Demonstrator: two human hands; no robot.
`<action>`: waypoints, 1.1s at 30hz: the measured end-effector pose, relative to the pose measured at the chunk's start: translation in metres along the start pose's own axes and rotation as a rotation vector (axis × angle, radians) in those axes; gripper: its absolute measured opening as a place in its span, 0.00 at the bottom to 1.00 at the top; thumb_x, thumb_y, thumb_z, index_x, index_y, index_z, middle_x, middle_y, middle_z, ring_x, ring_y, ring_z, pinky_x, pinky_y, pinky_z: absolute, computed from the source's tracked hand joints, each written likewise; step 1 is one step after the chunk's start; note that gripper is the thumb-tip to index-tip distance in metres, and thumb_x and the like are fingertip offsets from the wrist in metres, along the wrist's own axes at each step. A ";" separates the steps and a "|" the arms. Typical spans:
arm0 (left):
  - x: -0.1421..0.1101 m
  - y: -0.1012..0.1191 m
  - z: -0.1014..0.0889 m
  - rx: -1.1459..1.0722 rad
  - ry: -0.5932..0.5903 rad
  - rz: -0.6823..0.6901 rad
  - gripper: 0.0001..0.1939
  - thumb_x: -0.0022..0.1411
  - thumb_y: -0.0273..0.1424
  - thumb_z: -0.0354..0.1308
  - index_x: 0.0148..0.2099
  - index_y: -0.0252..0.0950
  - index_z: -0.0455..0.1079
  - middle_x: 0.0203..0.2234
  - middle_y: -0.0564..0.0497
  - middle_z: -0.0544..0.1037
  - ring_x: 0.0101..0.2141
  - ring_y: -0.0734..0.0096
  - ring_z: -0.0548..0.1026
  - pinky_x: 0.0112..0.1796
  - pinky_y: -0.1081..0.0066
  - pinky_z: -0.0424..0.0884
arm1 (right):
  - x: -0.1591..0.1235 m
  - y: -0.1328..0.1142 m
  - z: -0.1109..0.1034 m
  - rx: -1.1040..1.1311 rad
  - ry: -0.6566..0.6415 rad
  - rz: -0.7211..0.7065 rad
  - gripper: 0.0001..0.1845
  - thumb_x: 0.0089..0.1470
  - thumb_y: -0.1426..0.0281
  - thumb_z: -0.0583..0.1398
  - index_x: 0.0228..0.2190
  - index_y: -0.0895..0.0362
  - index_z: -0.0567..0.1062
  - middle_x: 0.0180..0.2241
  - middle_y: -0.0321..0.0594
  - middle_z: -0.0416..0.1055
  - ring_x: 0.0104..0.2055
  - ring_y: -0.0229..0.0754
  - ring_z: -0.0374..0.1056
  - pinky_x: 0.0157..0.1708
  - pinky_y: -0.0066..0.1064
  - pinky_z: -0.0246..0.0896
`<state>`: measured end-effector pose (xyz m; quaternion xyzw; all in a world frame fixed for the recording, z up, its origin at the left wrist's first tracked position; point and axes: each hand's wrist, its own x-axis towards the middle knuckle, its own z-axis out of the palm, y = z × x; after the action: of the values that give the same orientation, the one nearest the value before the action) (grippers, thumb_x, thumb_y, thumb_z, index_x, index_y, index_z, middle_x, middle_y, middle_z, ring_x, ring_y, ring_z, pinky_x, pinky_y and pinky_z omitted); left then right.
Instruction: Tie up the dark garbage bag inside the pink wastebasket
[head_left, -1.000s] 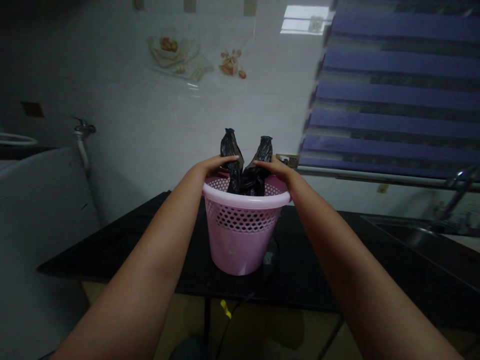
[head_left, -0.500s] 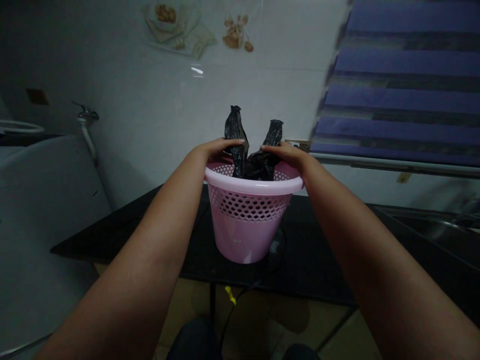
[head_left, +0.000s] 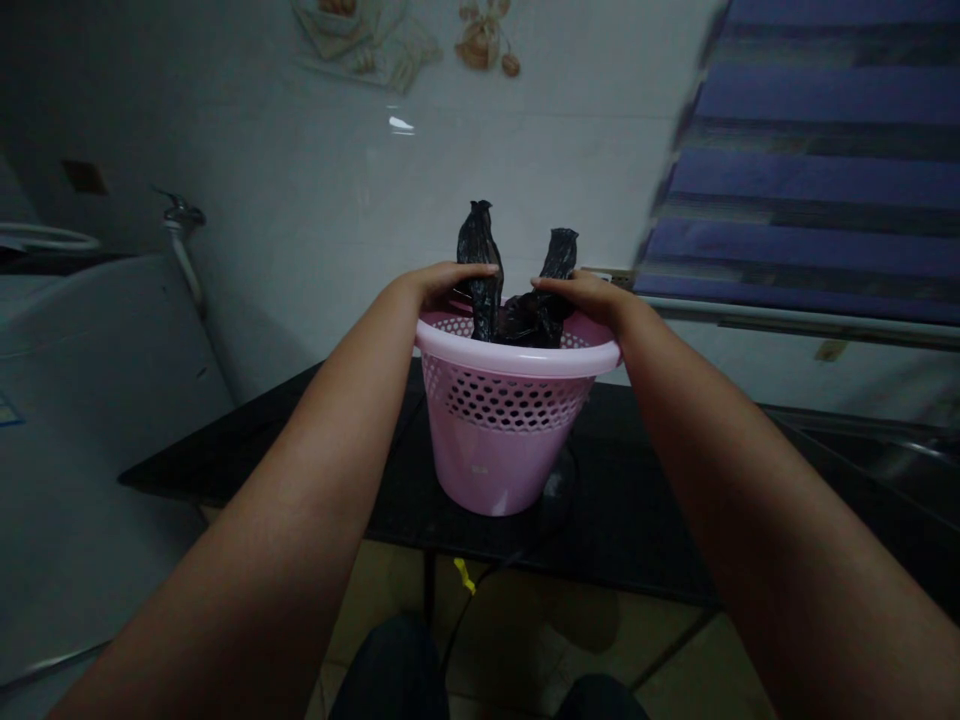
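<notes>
A pink plastic basket with a band of holes below its rim stands upright on the black counter. Inside it is a crumpled black plastic bag, whose two handles stick up above the rim. My left hand is closed on the left handle, its thumb lying across the front. On the other side, my right hand grips the right handle in the same way. Most fingers of both hands are hidden behind the plastic and the rim. The bag's lower part is out of sight inside the basket.
A dark rounded object with a cord sits beside the basket on the black counter. At the left stands a white appliance, near a wall tap. A sink is at the right, below a purple-striped blind.
The view has shifted a little, so the basket appears slightly higher and further right. Both hands stay on the bag's handles, with no clear movement relative to the basket.
</notes>
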<state>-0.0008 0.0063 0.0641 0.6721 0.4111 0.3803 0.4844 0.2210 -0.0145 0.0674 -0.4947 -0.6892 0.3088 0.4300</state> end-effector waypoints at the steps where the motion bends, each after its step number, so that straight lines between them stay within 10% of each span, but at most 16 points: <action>1: 0.001 0.000 0.000 -0.010 -0.009 0.002 0.27 0.47 0.42 0.63 0.48 0.34 0.70 0.37 0.41 0.75 0.41 0.55 0.73 0.41 0.65 0.68 | 0.000 0.000 0.000 -0.009 0.000 -0.001 0.12 0.52 0.69 0.61 0.38 0.63 0.73 0.30 0.46 0.71 0.31 0.42 0.68 0.38 0.35 0.67; 33: -0.003 0.002 0.004 -0.045 -0.016 -0.032 0.23 0.48 0.37 0.63 0.46 0.33 0.70 0.33 0.42 0.76 0.37 0.57 0.74 0.40 0.65 0.69 | 0.012 0.010 -0.006 -0.146 0.071 -0.026 0.12 0.51 0.69 0.63 0.38 0.62 0.74 0.33 0.45 0.71 0.32 0.42 0.68 0.38 0.36 0.67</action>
<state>0.0018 0.0020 0.0646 0.6575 0.4092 0.3760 0.5088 0.2288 0.0003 0.0649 -0.5262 -0.7005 0.2345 0.4212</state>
